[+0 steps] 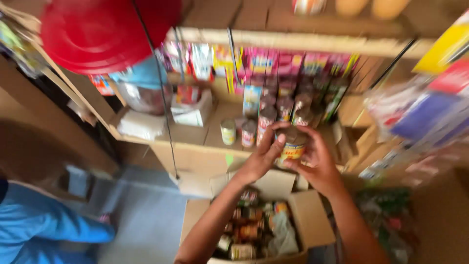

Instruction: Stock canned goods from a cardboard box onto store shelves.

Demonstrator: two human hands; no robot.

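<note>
Can [291, 146] between fingers [281, 139] of both hands.

A: Where does the view sit?
B: On the person's head, looking steeply down and forward past both arms at a wooden shelf [195, 142].
A: How near?
B: Close; the shelf fills the upper frame, an open box [312, 220] lies straight below, floor at left. One view only, blurred.

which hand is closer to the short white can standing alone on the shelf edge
Left. The left hand grips the held can just right of the short white can; the right hand is on the held can's far side, further away.
</note>
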